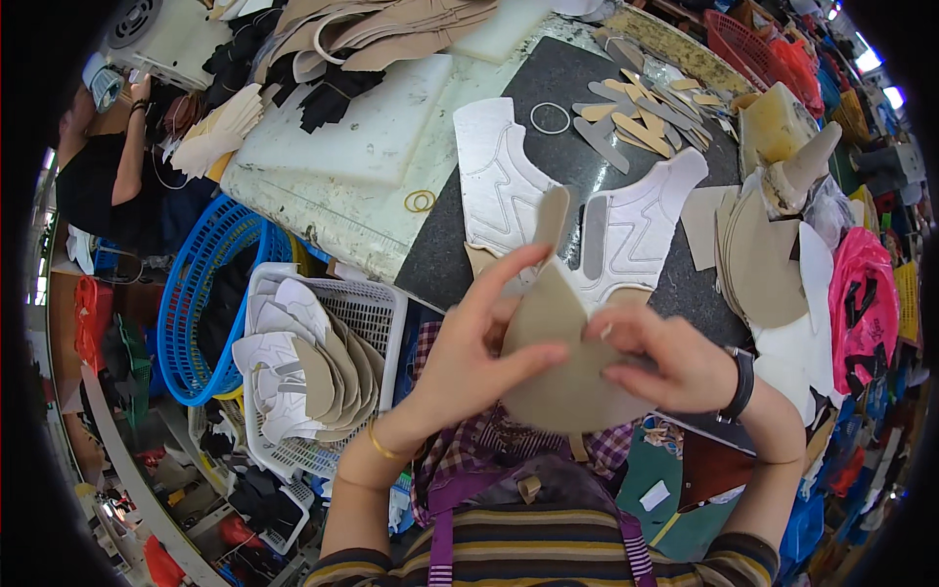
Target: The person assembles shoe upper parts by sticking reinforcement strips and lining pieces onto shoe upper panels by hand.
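My left hand (489,342) grips a rounded beige shoe-upper piece (548,396) above my lap, its thumb lying across the face. A narrow beige strip (553,217) sticks up by that hand's index fingertip; whether it joins the piece I cannot tell. My right hand (665,360) has its fingers curled against the right side of the beige piece, with a speck of white at the fingertips. Just beyond lies a white shoe upper (499,181) with stitched lines, spread in two wings on the dark mat (440,245). A grey strip (593,235) rests along its right wing.
Loose grey and beige strips (641,112) lie at the back of the mat, near a white ring (550,118). Stacked beige pieces (758,259) are at right. A white basket (396,313) of uppers and a blue basket (176,362) stand at left. Another person (108,176) sits far left.
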